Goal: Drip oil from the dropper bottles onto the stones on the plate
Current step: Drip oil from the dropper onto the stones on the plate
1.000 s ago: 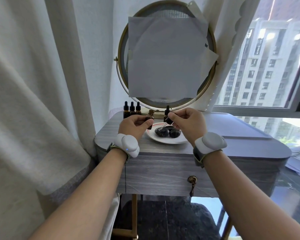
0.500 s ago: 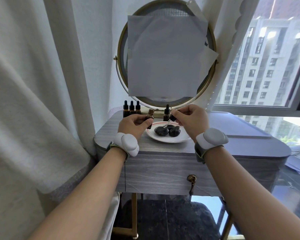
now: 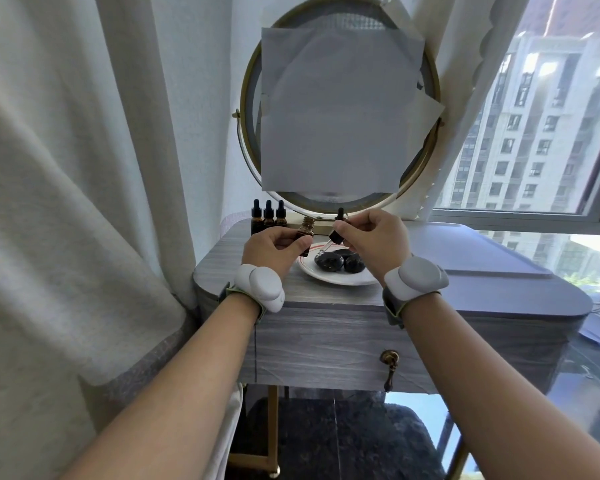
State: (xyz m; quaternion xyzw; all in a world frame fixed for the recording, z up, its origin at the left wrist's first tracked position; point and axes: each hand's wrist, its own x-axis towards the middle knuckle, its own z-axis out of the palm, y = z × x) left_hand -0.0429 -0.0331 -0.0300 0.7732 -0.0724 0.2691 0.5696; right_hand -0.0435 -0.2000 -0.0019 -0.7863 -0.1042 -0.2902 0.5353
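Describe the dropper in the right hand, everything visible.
The dropper has a black cap and a thin clear glass tube. The right hand pinches the cap, holding it tilted, tube slanting down-left toward the dark stones on the white plate. Whether the tip touches a stone cannot be told.

Bright daylight, we note, from the window (image 3: 541,140) far right; pale patches there blow out. Under the table (image 3: 326,341) it goes dim. We see wide-angle bending toward the edges; the left curtain (image 3: 59,188) looks slightly soft.

Stones (image 3: 338,262) on plate (image 3: 323,277); three bottles (image 3: 268,218) behind-left; mirror (image 3: 326,199) behind; another bottle (image 3: 340,215) seemingly behind plate.
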